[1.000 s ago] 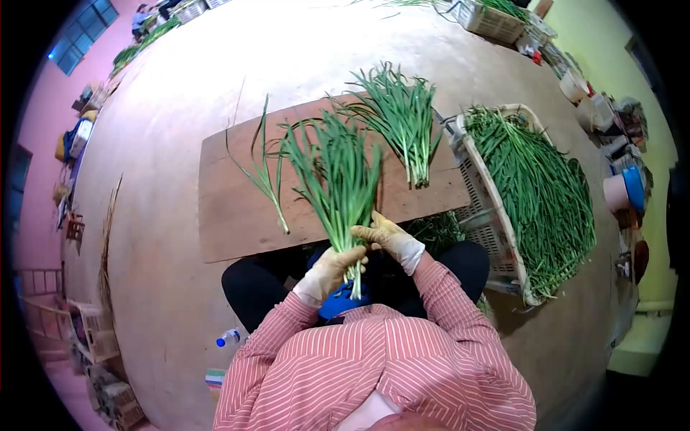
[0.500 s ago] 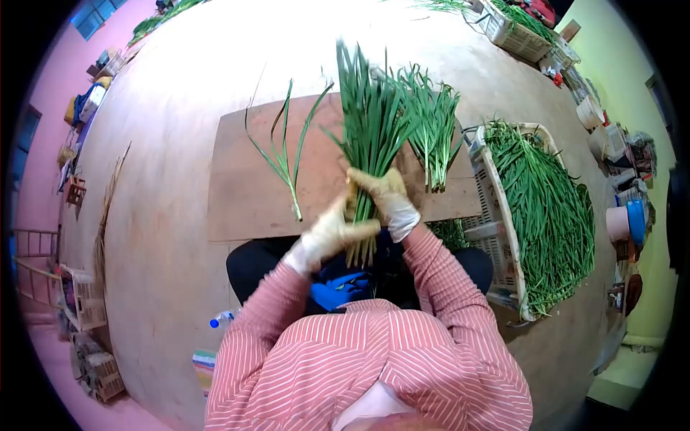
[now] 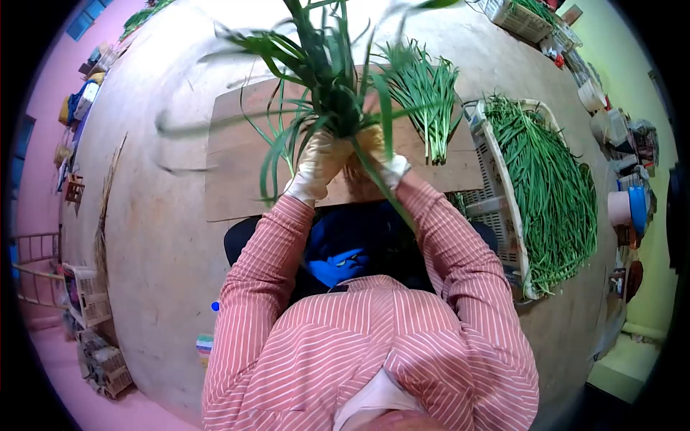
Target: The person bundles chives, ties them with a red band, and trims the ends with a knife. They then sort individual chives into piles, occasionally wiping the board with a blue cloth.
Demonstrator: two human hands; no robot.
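A bunch of long green leafy stalks [image 3: 334, 93] stands upright above the brown board [image 3: 244, 169], its leaf tips spread and blurred. My left hand [image 3: 321, 164], in a pale glove, is closed round the bunch's lower left side. On the right side my right hand [image 3: 381, 156], gloved too, also grips it. The lower stalk ends are mostly hidden by the hands. A smaller pile of green stalks [image 3: 435, 115] lies on the board's right part. Behind my left hand, a few loose stalks [image 3: 279, 129] lie on the board.
Right of the board stands a white plastic crate [image 3: 509, 244] heaped with green stalks [image 3: 550, 201]. Blue cloth [image 3: 336, 266] shows at my lap. Dry stalks [image 3: 106, 208] lie on the floor at left. Another crate [image 3: 514, 20] sits at the far right.
Both hands have moved up and closer together with the bunch. Its leaves, upright and close together before, now fan outward and droop around my hands.
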